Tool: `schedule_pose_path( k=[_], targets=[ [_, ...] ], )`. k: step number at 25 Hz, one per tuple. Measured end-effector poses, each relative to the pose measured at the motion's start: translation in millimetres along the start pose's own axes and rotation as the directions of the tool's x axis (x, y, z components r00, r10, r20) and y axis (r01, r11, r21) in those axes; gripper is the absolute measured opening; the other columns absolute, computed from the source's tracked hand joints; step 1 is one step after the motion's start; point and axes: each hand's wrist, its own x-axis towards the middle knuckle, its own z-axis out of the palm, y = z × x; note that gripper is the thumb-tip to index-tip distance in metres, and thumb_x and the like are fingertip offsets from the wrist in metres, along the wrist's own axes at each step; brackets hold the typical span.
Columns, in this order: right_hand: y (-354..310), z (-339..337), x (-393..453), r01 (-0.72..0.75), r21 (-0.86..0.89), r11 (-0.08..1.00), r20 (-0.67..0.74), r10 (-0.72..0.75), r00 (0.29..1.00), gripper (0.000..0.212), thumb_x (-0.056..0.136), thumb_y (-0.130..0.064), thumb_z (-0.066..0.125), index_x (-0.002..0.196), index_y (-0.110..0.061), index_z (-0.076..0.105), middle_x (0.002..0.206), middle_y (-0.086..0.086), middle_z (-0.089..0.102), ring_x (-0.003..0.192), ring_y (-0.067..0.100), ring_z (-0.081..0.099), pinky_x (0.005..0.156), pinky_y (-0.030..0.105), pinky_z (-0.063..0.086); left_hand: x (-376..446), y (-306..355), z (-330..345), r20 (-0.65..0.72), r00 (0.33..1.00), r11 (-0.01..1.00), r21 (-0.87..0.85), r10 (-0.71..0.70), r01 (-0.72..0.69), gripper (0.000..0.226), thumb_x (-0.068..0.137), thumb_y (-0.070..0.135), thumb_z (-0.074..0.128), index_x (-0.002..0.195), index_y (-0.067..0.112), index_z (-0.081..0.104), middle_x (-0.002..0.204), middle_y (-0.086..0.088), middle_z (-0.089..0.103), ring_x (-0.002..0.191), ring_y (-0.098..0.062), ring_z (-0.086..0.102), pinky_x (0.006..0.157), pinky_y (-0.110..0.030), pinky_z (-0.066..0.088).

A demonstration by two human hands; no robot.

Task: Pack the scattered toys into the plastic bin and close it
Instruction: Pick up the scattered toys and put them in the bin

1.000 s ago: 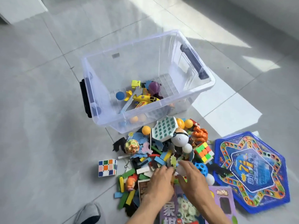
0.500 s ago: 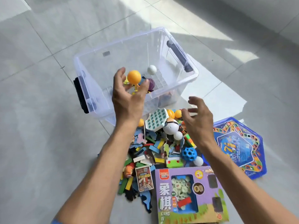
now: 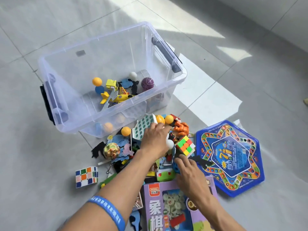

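**Both hands down in the toy pile**

Now the left hand (image 3: 155, 139) curls over the pile's top, fingers bent onto something round and white; whether it grips is unclear. The right hand (image 3: 190, 172) lies flat, fingers apart, by a blue holed ball (image 3: 175, 166), holding nothing visible. Best to scoop the small balls together and lift clear of the clear plastic bin (image 3: 176, 82), just beyond the pile with its top uncovered. No lid is in view, and the purple chess box (image 3: 155, 207) runs off frame.
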Motion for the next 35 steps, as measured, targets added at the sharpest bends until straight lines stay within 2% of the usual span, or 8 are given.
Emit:
schedule_pose_path(
  k=[6,9,12,18,23,25,30,35],
  targets=[
    [-12.2,-23.7,-13.6,-0.116,0.370,0.922,-0.060,0.148,0.987,0.047,0.082,-0.024,0.066,0.118,-0.040,0.041,0.127,-0.016,0.051,0.096,0.010,0.057,0.071,0.032,0.055,4.5,-1.0,19.0,0.051,0.997,0.933,0.352,0.053,-0.067,0.060,0.081,0.013,0.062,0.136,0.022,0.040,0.133,-0.011,0.046,0.119,-0.031,0.038,0.091,-0.039,0.032],
    [-44.3,-88.9,-9.1,0.030,0.736,0.676,-0.286,0.271,0.919,0.055,0.081,-0.017,0.075,0.115,-0.049,0.045,0.121,-0.014,0.058,0.098,0.006,0.063,0.075,0.024,0.056,-10.9,-10.9,14.3,-0.155,0.987,0.998,0.042,-0.032,0.039,0.063,0.076,0.043,0.065,0.133,0.025,0.047,0.125,-0.003,0.058,0.109,-0.026,0.048,0.091,-0.038,0.038],
    [-89.8,-164.2,35.7,0.456,0.716,0.528,-0.629,0.205,0.750,0.048,0.084,-0.011,0.074,0.114,-0.035,0.047,0.137,0.001,0.046,0.120,0.025,0.057,0.085,0.026,0.055,-56.4,-6.7,-5.6,-0.389,0.873,0.888,-0.448,-0.295,0.100,0.061,0.070,0.053,0.065,0.125,0.028,0.055,0.116,0.011,0.063,0.099,-0.017,0.051,0.083,-0.033,0.047],
    [-115.3,-221.6,108.3,0.392,0.393,0.832,-0.638,-0.060,0.767,0.030,0.093,-0.020,0.064,0.122,-0.012,0.059,0.144,0.006,0.047,0.121,0.017,0.054,0.088,0.023,0.047,-91.8,-8.5,-121.1,-0.608,0.522,0.686,-0.725,-0.598,-0.058,0.064,0.068,0.055,0.076,0.123,0.032,0.052,0.118,0.004,0.060,0.103,-0.013,0.057,0.070,-0.008,0.040],
    [-79.1,-134.3,61.5,0.139,0.517,0.844,-0.420,0.109,0.901,0.012,0.090,-0.018,0.064,0.102,-0.018,0.062,0.104,-0.004,0.065,0.083,0.016,0.066,0.067,0.043,0.055,-49.6,-54.5,-168.8,-0.709,0.424,0.797,-0.602,-0.564,0.053,0.057,0.080,0.038,0.068,0.131,0.017,0.052,0.134,-0.003,0.055,0.117,-0.023,0.053,0.095,-0.033,0.042],
    [-56.9,-102.2,45.4,-0.030,0.511,0.859,-0.303,0.212,0.929,0.018,0.088,-0.020,0.064,0.105,-0.024,0.060,0.103,-0.006,0.067,0.084,0.019,0.065,0.067,0.040,0.053,-55.8,-50.8,-138.9,-0.772,0.465,0.873,-0.489,-0.433,0.001,0.035,0.082,0.022,0.065,0.116,0.014,0.058,0.116,-0.003,0.060,0.102,-0.022,0.055,0.088,-0.032,0.043],
    [-2.2,-60.5,44.5,-0.274,0.390,0.879,-0.134,0.349,0.928,0.050,0.083,-0.032,0.071,0.126,-0.022,0.046,0.118,0.002,0.060,0.103,0.025,0.060,0.078,0.037,0.048,-67.2,-42.5,-10.2,-0.446,0.880,0.981,-0.162,-0.165,0.102,0.020,0.087,0.029,0.055,0.105,0.020,0.057,0.102,0.002,0.064,0.095,-0.023,0.057,0.081,-0.037,0.045],
    [14.5,-31.8,58.2,-0.308,0.210,0.928,0.057,0.302,0.951,0.054,0.088,-0.040,0.063,0.129,-0.025,0.032,0.118,0.005,0.057,0.092,0.030,0.060,0.068,0.041,0.048,-33.3,-57.4,27.4,-0.149,0.961,0.956,0.143,-0.234,0.255,0.040,0.094,0.044,0.052,0.127,0.022,0.045,0.126,0.001,0.056,0.115,-0.023,0.048,0.094,-0.038,0.037]
  ],
)
